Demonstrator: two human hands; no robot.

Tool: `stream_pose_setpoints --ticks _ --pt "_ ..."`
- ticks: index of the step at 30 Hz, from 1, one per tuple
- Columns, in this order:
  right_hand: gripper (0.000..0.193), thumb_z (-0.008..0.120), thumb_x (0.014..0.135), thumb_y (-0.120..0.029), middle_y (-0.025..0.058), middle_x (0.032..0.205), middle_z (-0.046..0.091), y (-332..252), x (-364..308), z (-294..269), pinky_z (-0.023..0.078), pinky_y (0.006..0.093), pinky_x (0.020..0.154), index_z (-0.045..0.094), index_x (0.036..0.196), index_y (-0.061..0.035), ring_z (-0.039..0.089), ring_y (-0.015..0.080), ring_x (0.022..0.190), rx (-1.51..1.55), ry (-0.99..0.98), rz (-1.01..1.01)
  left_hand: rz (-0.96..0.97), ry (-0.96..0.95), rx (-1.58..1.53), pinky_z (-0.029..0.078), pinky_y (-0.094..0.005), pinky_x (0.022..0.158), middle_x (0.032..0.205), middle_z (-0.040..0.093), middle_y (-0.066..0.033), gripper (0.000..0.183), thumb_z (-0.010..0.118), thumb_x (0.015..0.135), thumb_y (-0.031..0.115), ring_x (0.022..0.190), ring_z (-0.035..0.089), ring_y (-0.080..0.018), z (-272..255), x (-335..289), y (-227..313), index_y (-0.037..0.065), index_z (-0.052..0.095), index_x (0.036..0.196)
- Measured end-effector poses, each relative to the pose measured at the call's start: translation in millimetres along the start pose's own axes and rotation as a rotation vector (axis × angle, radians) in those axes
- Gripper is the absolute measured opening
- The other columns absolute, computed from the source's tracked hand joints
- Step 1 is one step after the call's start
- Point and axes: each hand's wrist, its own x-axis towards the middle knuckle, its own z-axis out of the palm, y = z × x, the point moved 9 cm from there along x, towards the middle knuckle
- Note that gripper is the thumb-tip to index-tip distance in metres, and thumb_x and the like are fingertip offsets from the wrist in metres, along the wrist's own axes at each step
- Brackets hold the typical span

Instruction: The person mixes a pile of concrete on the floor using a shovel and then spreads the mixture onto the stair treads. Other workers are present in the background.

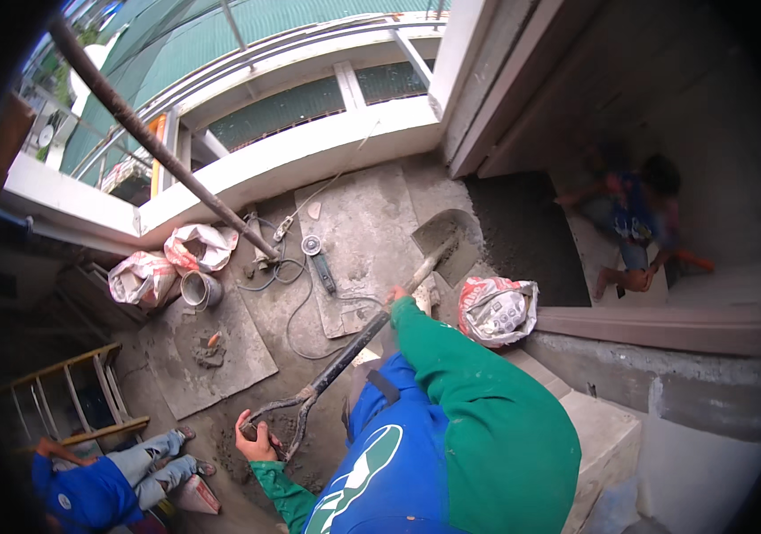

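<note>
I hold a long shovel (345,356) slanting across the concrete floor. My left hand (256,440) grips the D-shaped handle at its lower end. My right hand (395,295), at the end of a green sleeve, is closed around the shaft higher up, close to the blade. The metal blade (445,242) is raised and dusted with grey mortar, pointing toward the dark wet mortar bed (523,236) in the doorway. An open cement bag (498,309) lies just right of my right hand.
A person in blue (634,218) crouches on the floor inside the room at right. Another person in blue shirt and jeans (104,476) sits at lower left beside a wooden ladder (69,396). Two sacks (171,262), a bucket (200,289), an angle grinder (318,258) with cable and a slanted metal pole (158,142) lie ahead.
</note>
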Motion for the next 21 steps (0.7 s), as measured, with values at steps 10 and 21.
stream_pose_setpoints --ticks 10,21 --pt "0.019 0.051 0.079 -0.017 0.0073 0.058 0.049 105 67 -12 0.048 0.0412 0.056 0.044 0.065 -0.0072 0.051 0.0257 0.054 -0.388 -0.293 0.448 -0.24 0.443 -0.111 0.04 -0.0276 0.041 0.058 0.05 -0.0001 0.037 0.061 0.081 0.003 0.043 0.048 -0.0084 -64 -134 -38 0.004 0.055 0.117" --pt "0.018 0.049 0.08 -0.019 0.0061 0.058 0.047 141 -29 50 0.042 0.0409 0.049 0.043 0.066 -0.01 0.048 0.0258 0.052 -1.055 -0.417 0.462 -0.347 0.883 -0.37 0.042 -0.0285 0.041 0.065 0.052 -0.003 0.036 0.058 0.083 -0.001 0.044 0.049 -0.0104 -50 -324 -107 0.001 0.053 0.118"
